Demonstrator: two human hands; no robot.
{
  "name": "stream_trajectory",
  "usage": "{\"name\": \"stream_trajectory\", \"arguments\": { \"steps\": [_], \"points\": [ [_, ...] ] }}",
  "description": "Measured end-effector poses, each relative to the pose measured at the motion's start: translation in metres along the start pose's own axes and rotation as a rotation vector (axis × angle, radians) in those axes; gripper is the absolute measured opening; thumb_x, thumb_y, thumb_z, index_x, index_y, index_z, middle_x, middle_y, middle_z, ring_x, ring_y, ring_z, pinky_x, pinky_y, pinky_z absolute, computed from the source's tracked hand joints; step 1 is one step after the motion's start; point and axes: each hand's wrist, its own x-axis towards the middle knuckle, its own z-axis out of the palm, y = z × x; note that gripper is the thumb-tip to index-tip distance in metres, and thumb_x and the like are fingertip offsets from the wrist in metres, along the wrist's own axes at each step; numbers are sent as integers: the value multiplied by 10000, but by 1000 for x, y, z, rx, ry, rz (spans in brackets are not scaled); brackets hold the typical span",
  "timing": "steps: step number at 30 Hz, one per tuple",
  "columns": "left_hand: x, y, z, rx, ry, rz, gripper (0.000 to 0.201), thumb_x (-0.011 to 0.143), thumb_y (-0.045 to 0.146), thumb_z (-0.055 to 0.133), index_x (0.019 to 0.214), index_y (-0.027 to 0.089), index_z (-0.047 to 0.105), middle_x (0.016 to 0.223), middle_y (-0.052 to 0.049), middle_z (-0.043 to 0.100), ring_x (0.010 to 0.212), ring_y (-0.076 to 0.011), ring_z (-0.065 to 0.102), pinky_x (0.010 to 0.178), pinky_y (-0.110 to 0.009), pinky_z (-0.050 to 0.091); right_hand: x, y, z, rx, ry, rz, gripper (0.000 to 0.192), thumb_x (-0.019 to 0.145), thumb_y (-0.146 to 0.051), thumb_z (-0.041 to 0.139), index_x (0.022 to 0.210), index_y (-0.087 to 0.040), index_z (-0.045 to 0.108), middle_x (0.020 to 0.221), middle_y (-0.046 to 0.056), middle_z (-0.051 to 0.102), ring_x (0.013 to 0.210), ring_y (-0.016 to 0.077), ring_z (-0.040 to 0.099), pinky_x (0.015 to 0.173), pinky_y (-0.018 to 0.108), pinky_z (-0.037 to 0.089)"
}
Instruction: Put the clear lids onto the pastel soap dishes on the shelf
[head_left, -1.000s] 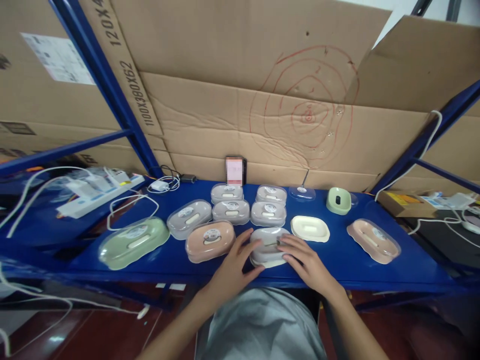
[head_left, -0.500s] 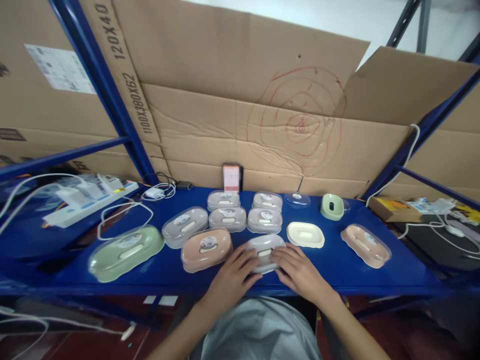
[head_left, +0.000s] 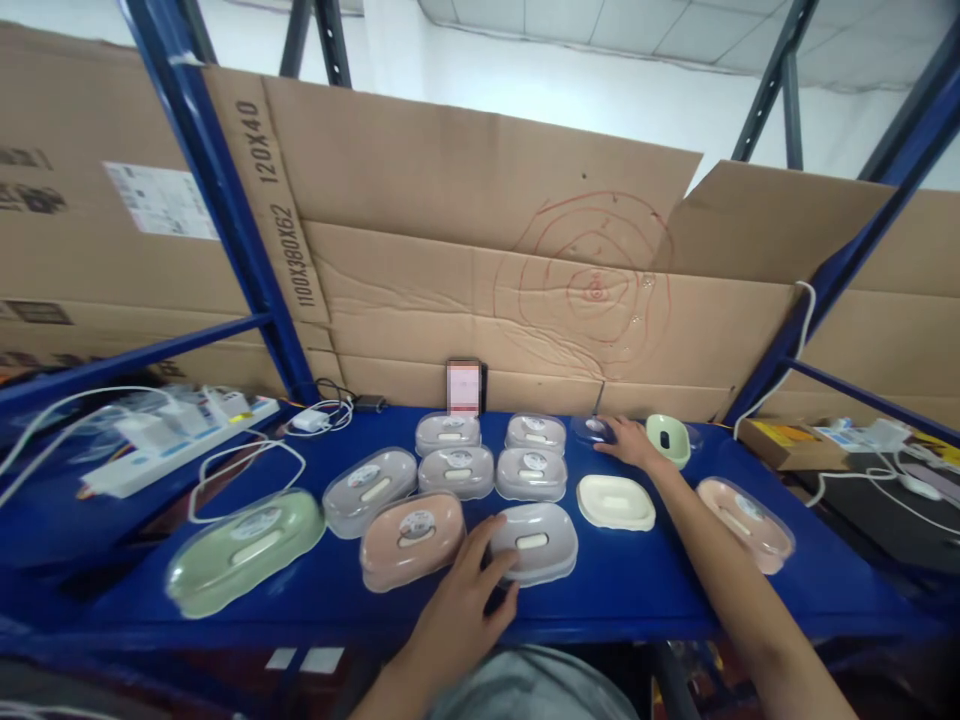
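Left hand (head_left: 469, 590) at shelf edge (head_left: 600, 628), right hand (head_left: 630, 442) on clear lid (head_left: 592, 430)

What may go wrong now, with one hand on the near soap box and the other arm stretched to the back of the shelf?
1. The right hand reaches the clear lid at the back; its forearm passes just beside the cream tray and might push it.
2. The grey soap box under the left hand sits near the shelf's front edge; a pull could slide it off.
3. The pink box lies close to that arm, so it may get bumped.
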Motion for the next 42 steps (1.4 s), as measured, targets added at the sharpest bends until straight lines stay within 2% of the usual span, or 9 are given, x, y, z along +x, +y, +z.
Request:
{"name": "stream_trajectory", "arguments": {
  "steps": [5, 9, 15, 18, 21, 28, 32, 36, 42],
  "points": [
    [-1, -1, 3, 6, -21, -25, 385, 944, 97, 635, 1287, 259, 697, 1668, -113, 488, 1539, -331, 527, 1214, -517, 549, -11, 9, -5, 70, 67, -99, 423, 947, -498, 744, 1271, -230, 789, 1248, 140, 778, 1129, 301, 760, 1066, 451, 585],
    [-1, -2, 3, 0, -26, -45, 372, 969, 119, 630, 1311, 253, 686, 1646, -134, 509, 1520, -332, 550, 1202, -520, 559, -30, -8, -28, 142, 190, -158, 401, 1031, -565, 624, 1168, -235, 807, 1176, 118, 810, 1089, 304, 777, 1035, 456, 607],
    [0, -1, 0, -57, -62, -73, 374, 1027, 185, 612, 1390, 271, 641, 1655, -118, 498, 1525, -316, 543, 1230, -507, 532, -128, -69, -30, 193, 435, -138, 423, 1048, -568, 644, 1303, -243, 736, 1379, 138, 739, 1369, 357, 664, 1170, 558, 538],
    [1, 1, -2, -107, -74, -125, 508, 1027, 192, 622, 1518, 290, 534, 1645, -110, 506, 1501, -280, 565, 1229, -454, 533, -178, -103, -16, 266, 565, -177, 308, 1033, -429, 718, 1302, -279, 729, 1356, 109, 753, 1321, 332, 706, 1122, 521, 591],
    [1, 1, -3, -146, -72, -168, 627, 1011, 170, 626, 1597, 293, 437, 1647, -114, 504, 1518, -273, 546, 1226, -428, 531, -199, -128, 0, 333, 524, -254, 292, 1021, -348, 746, 1307, -295, 725, 1357, 101, 751, 1281, 313, 732, 1099, 485, 618],
    [0, -2, -1, -191, 20, -151, 705, 1033, 214, 633, 1662, 284, 322, 1690, -161, 448, 1574, -316, 477, 1257, -518, 490, -194, -151, 27, 450, 389, -386, 243, 1022, -312, 745, 1260, -268, 728, 1313, 111, 742, 1306, 291, 720, 1118, 440, 621],
    [0, -4, 0, -151, -32, -126, 603, 1047, 225, 645, 1607, 315, 443, 1689, -130, 455, 1543, -301, 520, 1241, -479, 513, -196, -150, 32, 394, 293, -391, 317, 1056, -339, 692, 1368, -286, 705, 1385, 122, 700, 1364, 288, 681, 1158, 463, 598],
    [-1, -6, 2, -106, -31, -140, 588, 1047, 270, 672, 1597, 322, 470, 1678, -117, 480, 1537, -302, 534, 1246, -474, 510, -194, -152, 30, 259, 157, -447, 551, 1074, -368, 655, 1611, -331, 539, 1634, 131, 551, 1537, 318, 525, 1226, 544, 531],
    [-3, -10, 5, -98, -4, -108, 512, 1061, 275, 660, 1555, 308, 530, 1657, -121, 521, 1514, -294, 565, 1229, -477, 528, -194, -152, 34, 166, 206, -524, 665, 1052, -273, 685, 1673, -355, 460, 1617, 96, 597, 1520, 318, 548, 1215, 576, 545]
  ]
}}
